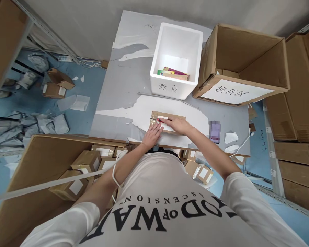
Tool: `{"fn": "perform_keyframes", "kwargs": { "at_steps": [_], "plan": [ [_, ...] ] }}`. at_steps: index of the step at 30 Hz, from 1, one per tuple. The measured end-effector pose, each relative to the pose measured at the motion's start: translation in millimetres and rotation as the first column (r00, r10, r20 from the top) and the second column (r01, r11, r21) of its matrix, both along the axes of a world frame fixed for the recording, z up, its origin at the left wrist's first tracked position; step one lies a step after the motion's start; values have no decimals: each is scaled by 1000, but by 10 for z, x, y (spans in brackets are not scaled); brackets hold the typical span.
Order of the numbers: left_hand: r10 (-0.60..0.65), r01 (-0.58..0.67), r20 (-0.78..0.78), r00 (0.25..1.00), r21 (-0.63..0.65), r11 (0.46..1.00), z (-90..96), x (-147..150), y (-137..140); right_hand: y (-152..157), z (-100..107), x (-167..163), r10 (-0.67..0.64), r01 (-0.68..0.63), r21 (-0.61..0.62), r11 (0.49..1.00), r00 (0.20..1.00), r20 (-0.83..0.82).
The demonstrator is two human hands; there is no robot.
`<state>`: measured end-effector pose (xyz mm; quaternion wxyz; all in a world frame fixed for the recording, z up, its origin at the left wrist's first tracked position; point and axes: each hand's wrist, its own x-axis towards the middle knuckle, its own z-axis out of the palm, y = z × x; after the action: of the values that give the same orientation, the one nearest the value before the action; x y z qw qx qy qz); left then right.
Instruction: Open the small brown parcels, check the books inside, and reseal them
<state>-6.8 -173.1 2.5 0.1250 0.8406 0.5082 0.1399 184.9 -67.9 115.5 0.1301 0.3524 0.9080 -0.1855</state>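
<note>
A small brown cardboard box [167, 114] with a white label and clear tape lies near the front edge of the table. My right hand [179, 125] is closed around a red box cutter [159, 120], whose thin dark blade points left over the taped end of the box. Just in front of the blade, my left hand [152, 134] lies with its fingers stretched out on the box's near left corner, holding nothing.
On the grey table [110, 113] stand a white foam box [175, 87] with several flat colourful packets inside and a large open carton [208, 68]. A phone [215, 132] and paper scraps [231, 138] lie right. Below left, a big carton [48, 144] holds small boxes.
</note>
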Motion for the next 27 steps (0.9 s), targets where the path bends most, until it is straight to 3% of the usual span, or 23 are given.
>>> {"fn": "perform_keyframes", "kwargs": {
  "at_steps": [6,12,21,27],
  "plan": [
    [7,-7,2,1000,-34,999,-2,4,-15,36,1,-32,56,-66,83,994,991,122],
    [-8,6,-34,999,-54,999,-4,7,-12,-13,39,-64,88,-103,75,992,979,186],
    [-37,32,-72,997,-73,997,20,-13,-6,-22,-145,143,82,-100,81,992,975,208],
    [-21,15,-82,996,-81,997,76,-2,-25,7,12,262,42,-49,22,999,969,245]
  ]
}}
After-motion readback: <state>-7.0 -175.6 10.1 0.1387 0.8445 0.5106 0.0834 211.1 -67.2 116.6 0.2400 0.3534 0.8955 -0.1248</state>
